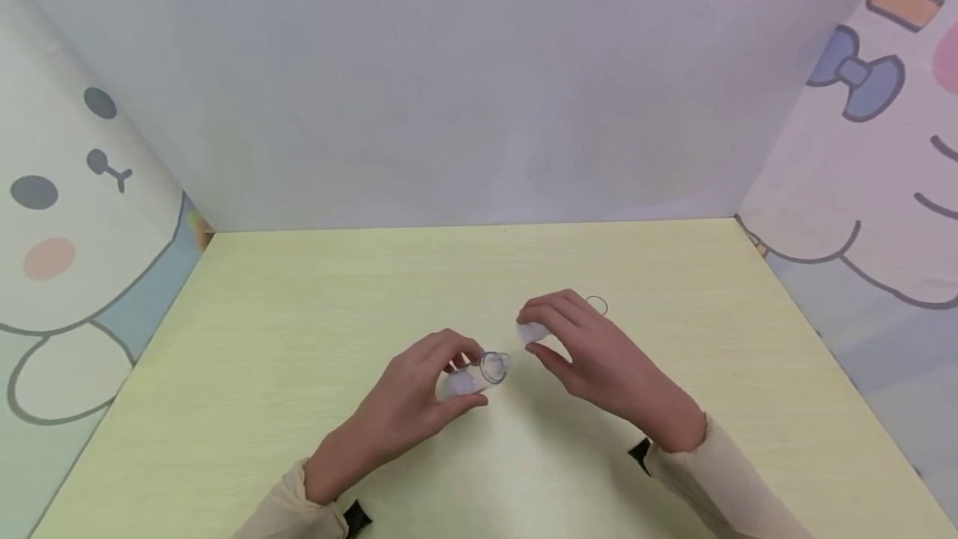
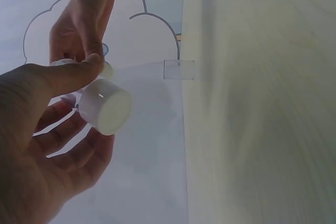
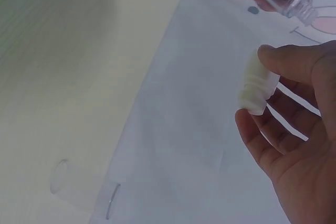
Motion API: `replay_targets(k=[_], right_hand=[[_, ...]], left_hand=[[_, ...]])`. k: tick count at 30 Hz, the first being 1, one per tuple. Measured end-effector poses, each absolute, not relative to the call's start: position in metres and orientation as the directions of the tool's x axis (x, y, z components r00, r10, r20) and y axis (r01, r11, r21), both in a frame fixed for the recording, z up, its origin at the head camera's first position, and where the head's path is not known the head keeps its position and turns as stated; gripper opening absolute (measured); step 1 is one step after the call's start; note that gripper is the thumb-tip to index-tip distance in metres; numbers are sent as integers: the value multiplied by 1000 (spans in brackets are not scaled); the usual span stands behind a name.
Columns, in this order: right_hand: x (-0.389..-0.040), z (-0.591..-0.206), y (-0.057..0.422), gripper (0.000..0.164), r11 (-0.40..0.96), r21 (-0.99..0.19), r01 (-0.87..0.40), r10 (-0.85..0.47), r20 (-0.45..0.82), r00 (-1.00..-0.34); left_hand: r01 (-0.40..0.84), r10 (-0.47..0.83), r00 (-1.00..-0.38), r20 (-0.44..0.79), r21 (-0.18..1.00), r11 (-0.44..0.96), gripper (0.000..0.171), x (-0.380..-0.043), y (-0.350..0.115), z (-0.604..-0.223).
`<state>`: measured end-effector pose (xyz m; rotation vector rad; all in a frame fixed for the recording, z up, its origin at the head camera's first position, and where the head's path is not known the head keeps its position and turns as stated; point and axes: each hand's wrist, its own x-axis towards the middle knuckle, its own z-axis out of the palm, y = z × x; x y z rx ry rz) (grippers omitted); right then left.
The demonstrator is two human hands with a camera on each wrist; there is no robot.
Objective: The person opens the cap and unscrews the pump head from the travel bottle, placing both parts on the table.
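My left hand [image 1: 404,393] grips a small clear bottle [image 1: 482,376] with a white base. It is tilted, its narrow open-looking neck pointing right and toward the right hand. In the left wrist view the round white base [image 2: 107,107] faces the camera. A short distance from the neck, my right hand [image 1: 595,349] pinches a small white stepped piece [image 3: 257,85], which looks like a bottle top, between thumb and fingertips. Bottle and white piece are apart. Part of the white piece is hidden by fingers in the head view.
A clear open cylinder [image 3: 86,187], like a transparent cover, stands on the pale wooden table [image 1: 337,289] behind my right hand, which hides most of it in the head view. A plain wall [image 1: 464,90] rises at the back, with cartoon-printed panels [image 1: 60,215] at both sides.
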<state>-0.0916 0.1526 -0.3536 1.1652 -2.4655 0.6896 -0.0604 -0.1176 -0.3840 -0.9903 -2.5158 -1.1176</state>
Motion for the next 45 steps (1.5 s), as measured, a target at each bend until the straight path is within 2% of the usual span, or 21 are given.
replay_targets(k=[9, 15, 28, 45], right_hand=[[-116, -377, 145, 33, 680, -186, -709, -636, 332, -697], [-126, -391, 141, 30, 716, -156, -680, -632, 267, -727], [-134, -412, 142, 20, 716, 35, -698, -684, 240, -689], [-132, -415, 141, 21, 740, 20, -672, -662, 202, -722]], left_hand=[[668, 483, -743, 464, 568, 481, 49, -59, -124, -388], [670, 481, -741, 469, 564, 482, 50, -58, -126, -388], [665, 476, -745, 467, 570, 482, 50, -60, -128, -388], [654, 474, -755, 453, 577, 490, 48, -62, -130, -390]])
